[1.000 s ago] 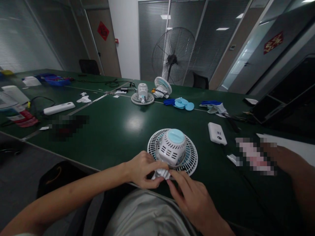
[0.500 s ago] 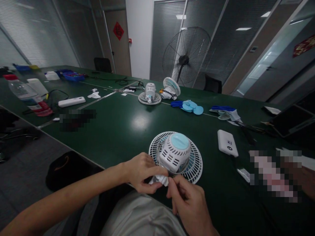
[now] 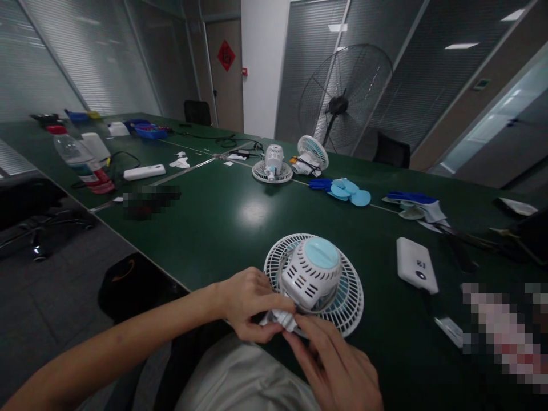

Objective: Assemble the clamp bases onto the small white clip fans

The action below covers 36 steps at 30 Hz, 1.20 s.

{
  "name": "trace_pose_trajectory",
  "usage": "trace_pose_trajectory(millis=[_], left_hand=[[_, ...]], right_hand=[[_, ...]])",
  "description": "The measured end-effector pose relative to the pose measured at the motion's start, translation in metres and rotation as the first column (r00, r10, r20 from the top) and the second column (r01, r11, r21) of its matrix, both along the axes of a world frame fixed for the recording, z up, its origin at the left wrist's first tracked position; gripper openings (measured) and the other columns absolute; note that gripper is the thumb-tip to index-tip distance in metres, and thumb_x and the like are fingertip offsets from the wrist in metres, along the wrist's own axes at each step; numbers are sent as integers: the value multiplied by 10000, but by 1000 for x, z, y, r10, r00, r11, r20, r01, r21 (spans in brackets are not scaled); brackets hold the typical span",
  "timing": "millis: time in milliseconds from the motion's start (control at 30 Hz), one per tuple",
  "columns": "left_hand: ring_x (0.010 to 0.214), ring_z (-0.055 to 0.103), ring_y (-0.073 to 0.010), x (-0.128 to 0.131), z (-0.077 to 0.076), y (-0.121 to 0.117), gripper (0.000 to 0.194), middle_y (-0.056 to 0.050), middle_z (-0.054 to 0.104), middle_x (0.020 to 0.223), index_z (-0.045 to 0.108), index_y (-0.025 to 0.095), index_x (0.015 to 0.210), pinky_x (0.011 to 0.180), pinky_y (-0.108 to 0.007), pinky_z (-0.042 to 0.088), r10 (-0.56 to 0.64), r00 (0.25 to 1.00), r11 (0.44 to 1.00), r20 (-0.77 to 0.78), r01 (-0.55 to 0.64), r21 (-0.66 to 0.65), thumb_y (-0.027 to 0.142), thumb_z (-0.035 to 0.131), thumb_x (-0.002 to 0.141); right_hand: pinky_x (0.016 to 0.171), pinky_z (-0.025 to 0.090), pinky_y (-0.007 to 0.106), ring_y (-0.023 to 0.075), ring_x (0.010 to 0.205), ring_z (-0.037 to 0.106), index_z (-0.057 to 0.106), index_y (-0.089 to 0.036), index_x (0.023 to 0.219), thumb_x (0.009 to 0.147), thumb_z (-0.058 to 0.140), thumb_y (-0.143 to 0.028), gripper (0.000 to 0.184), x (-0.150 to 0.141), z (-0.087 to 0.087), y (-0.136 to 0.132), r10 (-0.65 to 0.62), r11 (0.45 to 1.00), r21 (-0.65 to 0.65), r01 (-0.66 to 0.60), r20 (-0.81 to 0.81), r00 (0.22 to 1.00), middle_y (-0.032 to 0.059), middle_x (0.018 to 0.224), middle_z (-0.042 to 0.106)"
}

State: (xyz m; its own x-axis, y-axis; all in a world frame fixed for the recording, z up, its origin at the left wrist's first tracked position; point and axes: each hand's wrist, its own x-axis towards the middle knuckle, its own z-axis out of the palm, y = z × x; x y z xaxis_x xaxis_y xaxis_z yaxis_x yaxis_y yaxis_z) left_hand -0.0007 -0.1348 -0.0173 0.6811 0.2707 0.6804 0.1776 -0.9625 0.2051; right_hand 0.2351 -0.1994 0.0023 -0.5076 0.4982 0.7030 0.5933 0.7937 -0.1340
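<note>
A small white fan head (image 3: 310, 279) with a light-blue rear cap lies face down on its round grille (image 3: 356, 285), at the table's near edge. My left hand (image 3: 252, 302) reaches in from the left and is closed on a white ribbed part (image 3: 284, 319) at the near side of the fan. From the right, my right hand (image 3: 334, 357) pinches the same part, thumb below and fingers above. My fingers cover much of it, so I cannot tell how it joins the fan.
Two more small fans (image 3: 273, 165) (image 3: 311, 155) stand farther back on the green table (image 3: 205, 228). Light-blue fan blades (image 3: 349, 191) and blue-and-white gloves (image 3: 417, 205) lie to their right. A white power bank (image 3: 416, 265) is at right, a bottle (image 3: 83, 162) at left.
The view has swung slightly left, so things sit farther right in it. My right fingers have shifted from a fingertip pinch to a flatter hold along the white part. My left hand keeps its grip.
</note>
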Motion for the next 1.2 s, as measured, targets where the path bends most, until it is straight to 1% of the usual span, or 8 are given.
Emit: trace_pose_trajectory(millis=[167,267,333,500,600,767,1067,1200], left_hand=[[510,622,-156,-1,-2,0,379,5,661,638,548,164,1270,464,-290,407,6,999,1000,-34,-6,10,276,552,909],[502,613,-155,0,-2,-1,351,10,649,624,550,170,1253,460,-291,393,8,999,1000,-36,-7,10,283,554,920],[501,612,-153,0,-1,-2,344,10,650,631,549,169,1251,459,-289,394,10,999,1000,-39,-10,6,285,556,927],[509,621,-145,0,6,3,310,15,649,648,556,172,1250,470,-265,418,48,998,997,-42,-51,-65,282,554,960],[532,638,-139,1,10,14,317,28,643,639,543,173,1289,505,-234,459,72,993,984,-90,-85,-158,300,543,998],[514,623,-116,11,15,44,370,58,624,626,510,173,1350,500,-194,445,103,980,950,-172,-148,-275,358,553,1032],[514,586,-93,11,13,100,322,63,595,657,557,161,1265,517,-177,420,48,992,948,-119,-83,-307,328,609,994],[535,591,-88,6,9,108,295,48,611,692,569,155,1244,530,-181,426,68,992,939,-102,-99,-330,336,588,1012]], right_hand=[[573,531,219,141,637,746,712,-203,980,1071,522,-242,215,-4,-4,2,24,985,-168,-42,-109,994,34,782,772],[463,475,182,93,418,603,642,-220,769,1078,512,-293,343,-6,-5,2,-21,845,-527,-92,-205,979,-33,556,644],[454,480,166,86,415,593,656,-225,817,1065,545,-320,288,-7,-5,3,-57,784,-612,-106,-241,969,-42,583,650],[680,612,212,146,761,756,643,-216,1157,1069,525,-322,181,-4,-6,8,-22,939,-341,-46,-191,981,46,955,754],[801,637,275,206,1005,765,631,-185,1252,1087,469,-269,246,2,-1,19,-70,981,-182,66,-14,997,104,1129,754],[835,636,297,235,1124,734,636,-144,1331,1051,426,-97,354,15,8,46,-154,988,48,147,231,961,145,1266,728],[747,610,287,203,925,754,646,-89,1351,1065,505,-162,327,27,1,107,-83,991,126,44,324,942,156,1129,763],[692,597,286,181,815,733,726,-125,1117,1087,478,-317,315,6,3,118,-45,969,-242,53,37,998,123,978,760]])
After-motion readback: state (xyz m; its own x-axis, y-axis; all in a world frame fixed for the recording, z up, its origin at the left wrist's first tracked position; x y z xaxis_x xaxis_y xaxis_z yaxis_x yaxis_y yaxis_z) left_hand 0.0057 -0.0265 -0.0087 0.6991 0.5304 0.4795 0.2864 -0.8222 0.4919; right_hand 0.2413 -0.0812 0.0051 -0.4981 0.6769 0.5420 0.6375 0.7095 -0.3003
